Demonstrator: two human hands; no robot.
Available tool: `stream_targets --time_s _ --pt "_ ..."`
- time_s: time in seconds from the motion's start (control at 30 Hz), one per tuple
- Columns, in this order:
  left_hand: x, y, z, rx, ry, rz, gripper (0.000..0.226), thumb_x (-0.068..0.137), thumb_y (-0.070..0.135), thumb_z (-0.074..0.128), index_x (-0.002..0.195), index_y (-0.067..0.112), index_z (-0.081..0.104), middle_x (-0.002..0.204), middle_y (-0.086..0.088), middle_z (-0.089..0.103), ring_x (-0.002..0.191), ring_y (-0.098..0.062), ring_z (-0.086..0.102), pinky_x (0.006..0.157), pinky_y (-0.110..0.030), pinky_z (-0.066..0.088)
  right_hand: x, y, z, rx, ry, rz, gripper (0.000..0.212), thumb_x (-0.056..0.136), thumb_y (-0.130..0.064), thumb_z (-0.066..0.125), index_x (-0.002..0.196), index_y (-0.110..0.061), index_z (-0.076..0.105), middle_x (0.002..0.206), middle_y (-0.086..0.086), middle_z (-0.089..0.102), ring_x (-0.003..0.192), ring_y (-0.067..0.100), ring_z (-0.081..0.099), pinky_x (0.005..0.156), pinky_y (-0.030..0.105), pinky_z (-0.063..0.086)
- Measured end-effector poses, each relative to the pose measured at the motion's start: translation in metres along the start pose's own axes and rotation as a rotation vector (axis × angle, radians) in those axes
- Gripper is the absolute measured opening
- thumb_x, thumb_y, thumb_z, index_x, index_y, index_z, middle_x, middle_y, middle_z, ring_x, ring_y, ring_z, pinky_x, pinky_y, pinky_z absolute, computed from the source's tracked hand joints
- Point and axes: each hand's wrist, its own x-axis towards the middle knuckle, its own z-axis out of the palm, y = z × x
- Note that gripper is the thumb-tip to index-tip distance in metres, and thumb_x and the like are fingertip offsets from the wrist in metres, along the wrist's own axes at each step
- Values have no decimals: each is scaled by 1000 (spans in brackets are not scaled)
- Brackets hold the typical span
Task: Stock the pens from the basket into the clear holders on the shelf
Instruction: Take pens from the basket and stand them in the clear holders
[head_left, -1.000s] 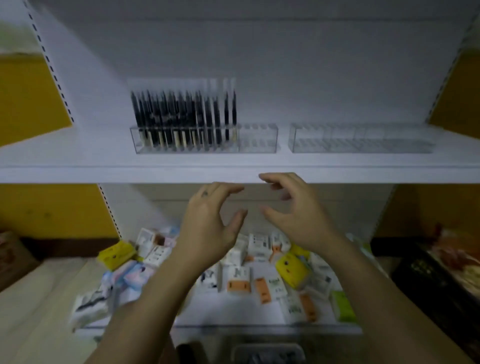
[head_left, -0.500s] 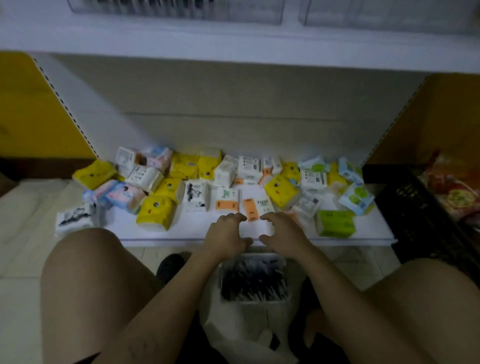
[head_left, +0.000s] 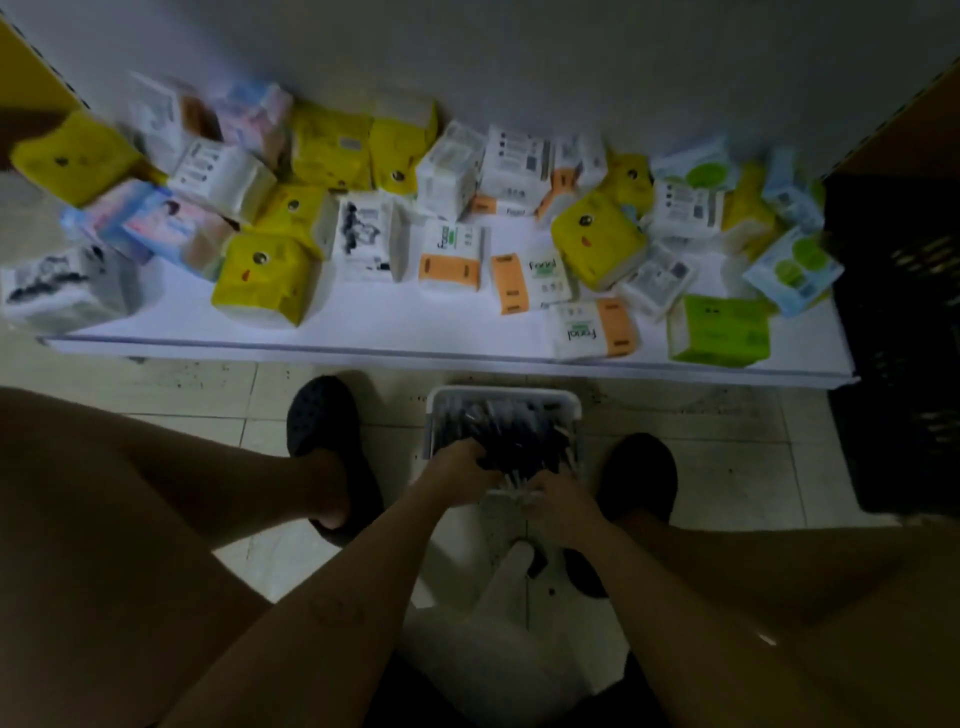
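Both hands are down in the white basket (head_left: 503, 393) on the floor (head_left: 727, 457): left hand (head_left: 460, 463) curls its fingers round a bunch of dark pens (head_left: 511, 434), right hand (head_left: 557, 501) sits at their pale tips, grip too blurred to tell

Arms extended down, left hand (head_left: 461, 464) curled, right hand (head_left: 560, 503) curled beside it

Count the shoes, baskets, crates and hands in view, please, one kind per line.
Black shoes: 2
White basket: 1
Black crate: 1
Hands, meaning left hand and right hand: 2
Total: 6
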Motion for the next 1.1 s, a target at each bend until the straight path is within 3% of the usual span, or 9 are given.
stream_targets --time_s 0.1,0.37,0.5,0.67,0.77,0.83,0.93,1.0,1.1 --pt "14 -9 17 -37 -32 -49 23 93 22 57 101 4 69 102 -12 66 86 -21 57 72 -29 46 13 -1 10 -27 -85 -34 28 100 -18 49 124 -7 55 124 12 56 109 29 54 95 35 46" --pt "28 -34 24 6 33 -102 34 93 17 55 126 9 58 131 -11 55 119 -29 50 95 -33 46 42 -11 10 55 -46 20 8 94 -12 51 88 -9 55 91 12 54 86 30 52 68 33 44" --pt "35 -34 27 -46 -39 -112 34 96 20 51 127 10 57 130 -9 56 116 -29 54 93 -31 46 53 -4 15 146 -101 50 26 97 -15 50 108 3 63 108 20 62 103 36 58 89 41 50" --pt "40 -30 37 -113 -120 -104 27 98 16 49 121 5 56 113 -11 59 101 -23 58 75 -21 43 63 1 31 234 -225 60 33 96 -21 53 128 -12 56 124 8 58 111 23 55 95 32 47" --pt "43 -26 37 -134 -108 -85 22 98 15 49 115 4 57 96 -11 60 73 -13 49 53 -15 36 68 2 37 262 -180 79 23 97 -18 52 116 -11 62 117 11 61 104 22 56 90 29 47" --pt "45 -27 37 -164 -77 -118 19 97 18 51 110 7 58 84 -6 57 67 -13 49 52 -17 35 69 3 37 275 -102 125 14 96 -18 53 95 -10 64 105 12 63 99 25 58 88 31 49" --pt "49 -28 33 -200 38 -237 18 93 16 54 77 8 57 70 -3 53 66 -17 52 53 -21 41 67 0 31 299 20 192 37 95 -17 52 58 -15 48 71 6 53 78 23 55 64 27 45" --pt "48 -24 29 -316 82 -300 19 89 13 59 71 10 56 74 -10 60 70 -25 60 64 -34 53 65 -2 25 296 102 208 43 94 -14 52 52 -19 45 61 3 46 65 21 49 54 24 35" --pt "43 -15 22 -403 24 -339 5 83 7 67 86 5 65 90 -16 68 80 -27 67 68 -36 57 59 -9 16 282 190 205 26 89 -13 60 64 -13 68 69 8 63 65 23 56 58 26 45"
